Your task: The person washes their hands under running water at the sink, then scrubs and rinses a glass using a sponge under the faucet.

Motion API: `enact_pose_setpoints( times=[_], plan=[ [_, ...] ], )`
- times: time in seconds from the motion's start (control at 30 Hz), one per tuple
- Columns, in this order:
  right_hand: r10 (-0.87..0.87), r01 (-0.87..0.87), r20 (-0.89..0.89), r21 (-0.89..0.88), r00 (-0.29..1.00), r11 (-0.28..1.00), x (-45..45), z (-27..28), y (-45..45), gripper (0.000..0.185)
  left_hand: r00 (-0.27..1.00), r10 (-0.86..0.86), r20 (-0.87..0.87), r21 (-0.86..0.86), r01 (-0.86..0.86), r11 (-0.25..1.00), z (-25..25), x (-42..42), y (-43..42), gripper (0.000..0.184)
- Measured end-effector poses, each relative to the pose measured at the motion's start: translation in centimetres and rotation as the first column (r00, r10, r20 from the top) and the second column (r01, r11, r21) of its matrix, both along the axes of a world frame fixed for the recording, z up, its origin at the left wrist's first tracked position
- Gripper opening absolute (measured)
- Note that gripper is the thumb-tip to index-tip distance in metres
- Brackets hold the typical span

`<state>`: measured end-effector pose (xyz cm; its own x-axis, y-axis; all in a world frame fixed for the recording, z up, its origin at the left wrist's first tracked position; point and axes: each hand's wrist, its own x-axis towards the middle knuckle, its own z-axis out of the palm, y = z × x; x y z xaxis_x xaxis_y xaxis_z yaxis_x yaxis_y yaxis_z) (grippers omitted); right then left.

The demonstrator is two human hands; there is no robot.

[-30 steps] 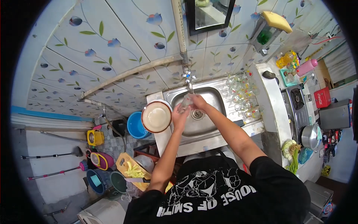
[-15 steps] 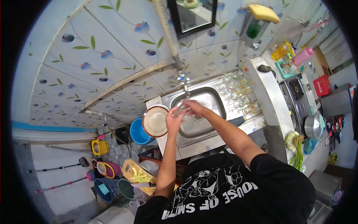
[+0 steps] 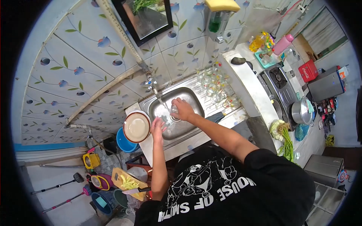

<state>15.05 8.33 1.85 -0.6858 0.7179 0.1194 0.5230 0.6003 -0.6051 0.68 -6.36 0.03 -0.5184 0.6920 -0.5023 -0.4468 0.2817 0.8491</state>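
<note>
Left hand, open, fingers spread, beside stacked plates crowding the sink's edge. Right hand grips a clear glass over the sink, near the running tap. Beyond, clustered glasses occupy the drainboard.

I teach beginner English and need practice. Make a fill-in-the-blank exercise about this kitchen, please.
Water runs from the faucet into the ____.
The right hand holds a clear drinking ____.
A yellow ____ lies on top of the soap dispenser.
On the cutting board lies a black-handled ____.

Missing words: sink; glass; sponge; knife.
</note>
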Motion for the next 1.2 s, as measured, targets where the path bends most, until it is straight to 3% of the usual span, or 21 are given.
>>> enact_pose_setpoints(
  times=[0.07,0.17,0.27,0.33,0.4,0.5,0.57,0.6,0.67,0.77,1.07,1.2],
  plan=[
    [0.006,0.002,0.090,-0.090,0.996,0.996,1.9,1.0,0.8,0.051,0.999,-0.039,0.022,-0.081,0.041,0.996,-0.6,0.9,-1.1,0.053],
    [-0.065,0.070,-0.142,0.031,0.988,0.997,5.9,1.1,2.7,0.046,0.999,-0.044,-0.007,-0.139,0.043,0.989,-1.7,3.0,-3.2,0.050],
    [-0.121,0.112,-0.204,-0.051,0.971,0.992,11.0,2.4,5.6,0.047,1.000,-0.026,-0.011,-0.211,0.023,0.977,-2.1,4.8,-5.8,0.050],
    [-0.201,0.252,-0.309,0.133,0.930,0.959,14.6,3.2,7.5,0.046,1.000,0.001,0.008,-0.251,0.002,0.968,-2.3,5.4,-6.3,0.051],
    [-0.350,0.397,-0.267,0.149,0.898,0.905,17.9,3.8,9.1,0.048,0.999,0.051,0.000,-0.244,-0.049,0.969,-3.0,6.5,-7.9,0.054],
    [-0.392,0.431,-0.231,0.154,0.891,0.889,22.0,4.5,12.0,0.049,0.994,0.108,-0.020,-0.201,-0.110,0.973,-2.1,8.0,-7.6,0.055],
    [-0.461,0.460,-0.032,0.163,0.887,0.873,24.2,5.2,13.2,0.047,0.992,0.121,-0.036,-0.190,-0.126,0.974,-2.4,8.4,-6.7,0.055],
    [-0.453,0.452,-0.034,0.166,0.891,0.876,25.2,5.2,13.6,0.047,0.992,0.110,-0.054,-0.169,-0.118,0.979,-2.6,8.6,-6.5,0.055],
    [-0.416,0.400,0.150,0.128,0.897,0.908,26.6,4.9,14.5,0.050,0.991,0.108,-0.074,-0.142,-0.117,0.983,-3.0,9.1,-5.9,0.055],
    [-0.332,0.299,0.280,0.154,0.901,0.942,27.6,4.4,15.1,0.053,0.986,0.101,-0.132,-0.153,-0.121,0.981,-2.3,9.9,-5.0,0.055],
    [-0.263,0.181,0.407,0.229,0.875,0.957,27.5,-1.6,17.0,0.057,0.968,0.211,-0.133,-0.181,-0.233,0.955,0.0,12.6,-6.9,0.055],
    [-0.230,0.124,0.458,0.250,0.859,0.960,26.9,-3.3,17.3,0.061,0.964,0.237,-0.123,-0.171,-0.256,0.952,-1.3,13.2,-9.5,0.062]
  ],
)
